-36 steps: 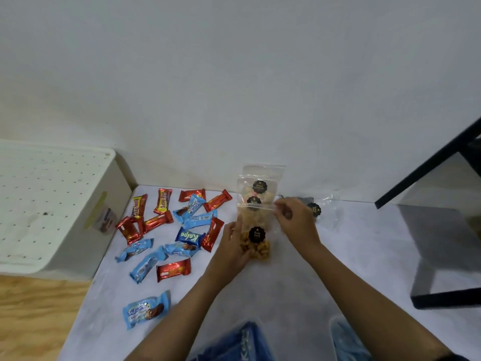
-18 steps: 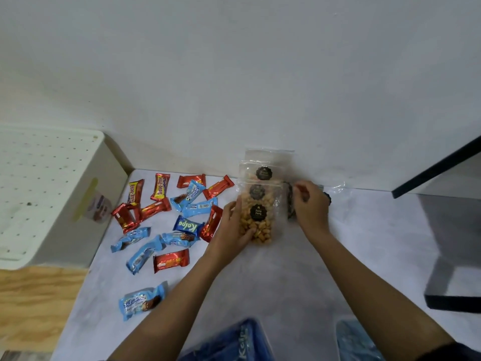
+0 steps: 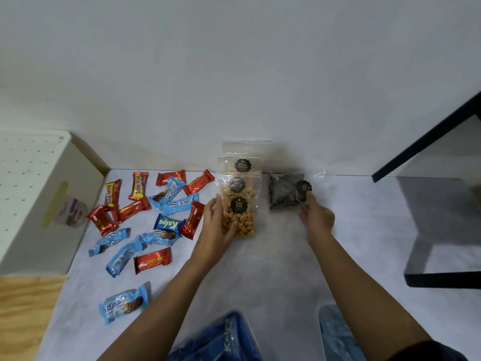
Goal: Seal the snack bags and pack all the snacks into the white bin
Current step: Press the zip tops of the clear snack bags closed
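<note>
Far to the left of both hands stands the white bin, with loose wrapped snack bars scattered between it and the left hand. That hand grips the lower left edge of the front clear nut bag — thumb across its front. Right of it, the right hand pinches a corner of the dark snack bag, which lies on the table.
</note>
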Tool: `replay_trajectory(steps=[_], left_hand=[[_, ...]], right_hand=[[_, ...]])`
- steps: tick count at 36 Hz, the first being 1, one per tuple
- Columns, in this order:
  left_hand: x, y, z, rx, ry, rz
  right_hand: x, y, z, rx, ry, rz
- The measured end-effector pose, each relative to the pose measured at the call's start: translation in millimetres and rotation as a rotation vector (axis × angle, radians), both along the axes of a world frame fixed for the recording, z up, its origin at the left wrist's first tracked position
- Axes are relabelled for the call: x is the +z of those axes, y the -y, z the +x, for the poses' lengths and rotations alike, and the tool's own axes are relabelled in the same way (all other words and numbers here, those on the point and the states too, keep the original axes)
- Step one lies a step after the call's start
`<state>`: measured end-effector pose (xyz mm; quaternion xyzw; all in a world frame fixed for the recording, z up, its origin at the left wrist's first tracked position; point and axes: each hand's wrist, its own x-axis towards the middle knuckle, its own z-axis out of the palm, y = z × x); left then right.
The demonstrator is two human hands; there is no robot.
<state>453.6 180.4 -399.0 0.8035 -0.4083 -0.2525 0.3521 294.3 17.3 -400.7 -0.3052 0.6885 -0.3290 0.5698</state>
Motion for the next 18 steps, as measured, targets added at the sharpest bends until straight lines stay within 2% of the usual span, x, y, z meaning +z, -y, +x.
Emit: replay_trajectory(steps=[3,6,12,18], left_hand=[[-1.1,1.2,-1.6,0.007,0.008,0.000],[-1.0,1.0,-2.3,0.011,0.017,-0.003],[-0.7,0.7,-3.2,0.005,0.034,-0.017],[0.3,0.4,-4.9,-0.021,0.043,-0.033]], right_hand=[[7.2,7.9,6.6,-0.077,0.122,0.065],[5.1,13.3,8.4,-0.114,0.164,0.090],[1.9,8.8,11.0,-0.196,0.087,-0.030],[21.5,-2.3,4.8,-0.088,-0.074,-0.231]])
